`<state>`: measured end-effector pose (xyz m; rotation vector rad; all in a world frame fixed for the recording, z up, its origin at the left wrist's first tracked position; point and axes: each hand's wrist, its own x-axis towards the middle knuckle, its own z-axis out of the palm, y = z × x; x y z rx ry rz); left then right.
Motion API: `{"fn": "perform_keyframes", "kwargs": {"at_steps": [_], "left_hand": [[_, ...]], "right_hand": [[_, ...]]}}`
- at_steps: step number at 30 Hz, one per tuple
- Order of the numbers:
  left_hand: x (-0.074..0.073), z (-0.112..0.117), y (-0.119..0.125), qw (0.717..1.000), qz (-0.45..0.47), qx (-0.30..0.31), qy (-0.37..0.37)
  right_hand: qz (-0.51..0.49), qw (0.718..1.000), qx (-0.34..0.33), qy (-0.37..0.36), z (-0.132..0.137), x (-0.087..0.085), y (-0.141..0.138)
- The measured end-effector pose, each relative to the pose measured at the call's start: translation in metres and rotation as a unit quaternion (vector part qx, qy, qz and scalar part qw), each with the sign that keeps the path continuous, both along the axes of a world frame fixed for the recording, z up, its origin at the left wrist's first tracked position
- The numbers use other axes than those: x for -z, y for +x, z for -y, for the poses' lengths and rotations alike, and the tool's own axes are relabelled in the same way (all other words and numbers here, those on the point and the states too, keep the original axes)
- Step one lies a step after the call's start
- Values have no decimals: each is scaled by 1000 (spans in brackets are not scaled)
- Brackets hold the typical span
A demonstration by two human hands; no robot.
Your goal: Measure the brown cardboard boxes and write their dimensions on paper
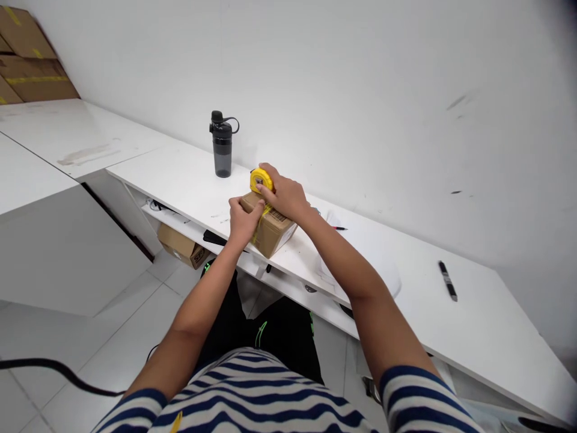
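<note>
A small brown cardboard box [269,236] with yellow tape and a printed label sits on the white desk in front of me. My left hand [244,220] grips its left side, the thumb lying on the top face. In my right hand [287,193] is a yellow tape measure [260,180], held at the box's far top edge with fingers wrapped round the case. Whether any of the blade is pulled out I cannot tell. Part of the box top is hidden by both hands.
A dark water bottle [222,147] stands behind the box, near the wall. To the right lie white papers [374,255], a pen [339,228] and a black marker [448,281]. An open shelf [288,293] runs under the desk; another cardboard box [181,245] is below left.
</note>
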<state>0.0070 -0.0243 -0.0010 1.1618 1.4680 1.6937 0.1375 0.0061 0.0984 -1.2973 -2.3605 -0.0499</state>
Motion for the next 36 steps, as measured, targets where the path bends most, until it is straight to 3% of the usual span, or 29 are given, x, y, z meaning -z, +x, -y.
{"fn": "perform_keyframes", "kwargs": {"at_steps": [4, 9, 14, 20, 24, 28, 32, 36], "left_hand": [[-2, -1, 6, 995, -20, 7, 101], [-10, -1, 8, 971, -161, -17, 174], [-20, -5, -5, 943, -302, 43, 133], [-25, -3, -5, 947, -301, 41, 104], [-23, -3, -4, 954, -278, 49, 101], [-24, -4, -6, 953, -278, 61, 99], [-26, 0, -6, 951, -290, 64, 90], [-27, 3, -7, 960, -263, 59, 78]], "right_hand": [[17, 1000, -1, -25, -1, -3, 8], [27, 999, 16, -29, 28, -3, 37], [0, 998, 49, -48, 63, 1, 82], [-26, 995, 89, -48, 83, 11, 112], [-34, 994, 98, -45, 86, 14, 111], [-27, 992, 105, -67, 79, 4, 101], [10, 992, 73, -101, 55, -9, 74], [34, 996, 31, -76, 22, -16, 35]]}}
